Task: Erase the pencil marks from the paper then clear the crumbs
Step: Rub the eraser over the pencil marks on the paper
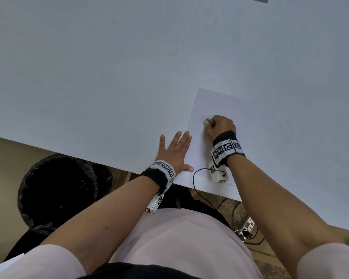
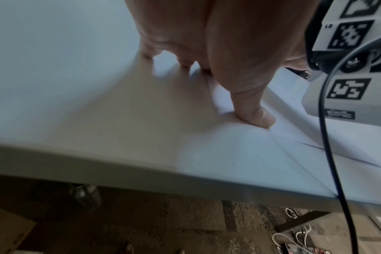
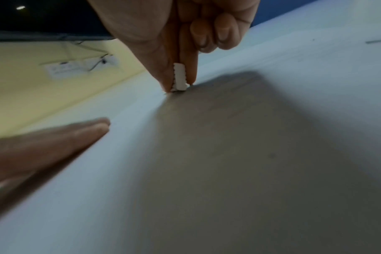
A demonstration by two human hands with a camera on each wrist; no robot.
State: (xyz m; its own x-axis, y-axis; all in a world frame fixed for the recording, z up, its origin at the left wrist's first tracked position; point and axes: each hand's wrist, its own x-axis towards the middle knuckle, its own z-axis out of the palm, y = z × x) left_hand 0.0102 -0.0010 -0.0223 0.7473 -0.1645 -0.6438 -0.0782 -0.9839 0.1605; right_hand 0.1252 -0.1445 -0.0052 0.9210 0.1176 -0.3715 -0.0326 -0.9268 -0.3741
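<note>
On the pale grey desk (image 1: 109,77), near its front edge, my flat left hand (image 1: 174,153) steadies the white paper sheet (image 1: 226,105); my right hand (image 1: 221,126) pinches a small white ridged eraser (image 3: 179,77), mid-erasing; next, firm rubbing strokes.

One sheet of paper (image 1: 220,109) lies on one table (image 1: 109,67). One eraser (image 3: 179,77) stands pinched between the right hand's (image 1: 220,126) fingertips. Two hands show; the left hand (image 1: 174,152) has five fingers spread. One bin (image 1: 56,190) stands below.
</note>
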